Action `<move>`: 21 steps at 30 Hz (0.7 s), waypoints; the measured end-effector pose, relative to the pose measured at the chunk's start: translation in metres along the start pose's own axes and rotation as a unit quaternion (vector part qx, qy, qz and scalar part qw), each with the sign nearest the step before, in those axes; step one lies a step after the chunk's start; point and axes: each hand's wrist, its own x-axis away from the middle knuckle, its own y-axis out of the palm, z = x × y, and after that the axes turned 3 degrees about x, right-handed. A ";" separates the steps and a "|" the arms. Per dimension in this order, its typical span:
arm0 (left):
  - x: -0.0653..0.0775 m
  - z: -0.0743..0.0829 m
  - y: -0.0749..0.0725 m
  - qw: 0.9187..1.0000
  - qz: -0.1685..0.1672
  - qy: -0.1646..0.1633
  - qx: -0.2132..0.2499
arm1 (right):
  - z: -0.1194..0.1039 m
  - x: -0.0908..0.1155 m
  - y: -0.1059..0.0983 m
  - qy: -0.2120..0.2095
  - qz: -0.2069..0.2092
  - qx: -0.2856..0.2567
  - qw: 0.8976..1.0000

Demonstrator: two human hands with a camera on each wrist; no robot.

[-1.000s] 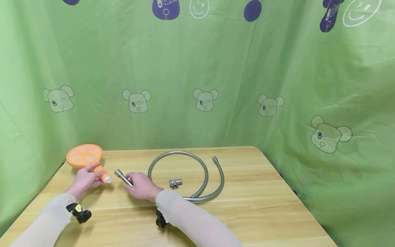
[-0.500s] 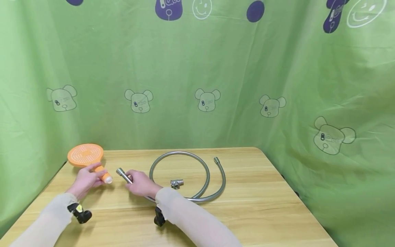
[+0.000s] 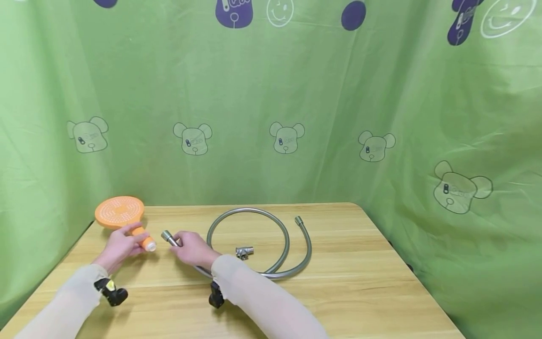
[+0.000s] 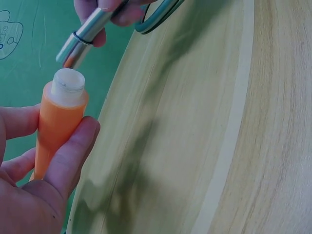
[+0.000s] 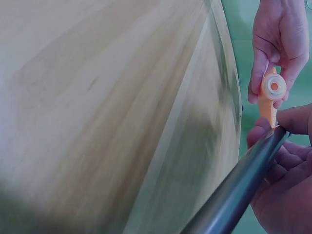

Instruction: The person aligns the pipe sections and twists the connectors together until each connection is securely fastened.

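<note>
My left hand [image 3: 120,246] grips the orange handle of a shower head [image 3: 120,212], its round perforated face turned up at the table's far left. A white threaded end [image 4: 69,84] sticks out of the handle, pointing toward the right hand. With my right hand [image 3: 194,247] I hold a grey metallic shower hose [image 5: 239,183] just behind its silver end nut [image 3: 167,236]. In the left wrist view that nut is tilted close above the threaded end, with a small gap between them in the head view.
The rest of the hose loops across the table [image 3: 360,282], its other end nut [image 3: 298,220] lying to the right. A small chrome tee valve [image 3: 244,252] lies inside the loop. Green curtains [image 3: 237,169] hang close behind and along both sides.
The whole head view has shifted slightly. The right hand with the hose end has come a little closer to the shower head handle; the left hand keeps its grip.
</note>
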 end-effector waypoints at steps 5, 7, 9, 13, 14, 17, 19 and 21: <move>0.001 0.000 0.000 1.000 0.000 -0.001 0.013 | -0.001 0.000 0.001 0.001 -0.001 -0.008 1.000; 0.001 -0.001 0.000 1.000 0.000 -0.002 0.021 | -0.001 0.000 0.001 0.001 -0.003 -0.014 1.000; 0.001 -0.001 0.000 0.999 -0.003 -0.004 0.035 | -0.001 0.000 0.001 0.002 -0.004 -0.022 1.000; 0.000 -0.001 0.000 0.997 -0.010 -0.009 0.079 | 0.001 -0.002 0.002 -0.001 0.000 -0.034 0.999; 0.000 0.000 0.000 0.996 -0.012 -0.009 0.089 | 0.001 -0.003 0.002 -0.001 0.002 -0.037 0.999; 0.000 0.002 0.000 0.995 -0.013 -0.007 0.103 | 0.000 -0.004 0.002 -0.003 0.007 -0.038 0.999; -0.001 0.004 0.002 0.995 -0.009 -0.003 0.097 | -0.001 -0.004 0.001 -0.002 0.009 -0.038 0.999; -0.001 0.005 0.003 0.996 -0.004 0.001 0.090 | -0.001 -0.004 0.000 -0.001 0.009 -0.038 0.999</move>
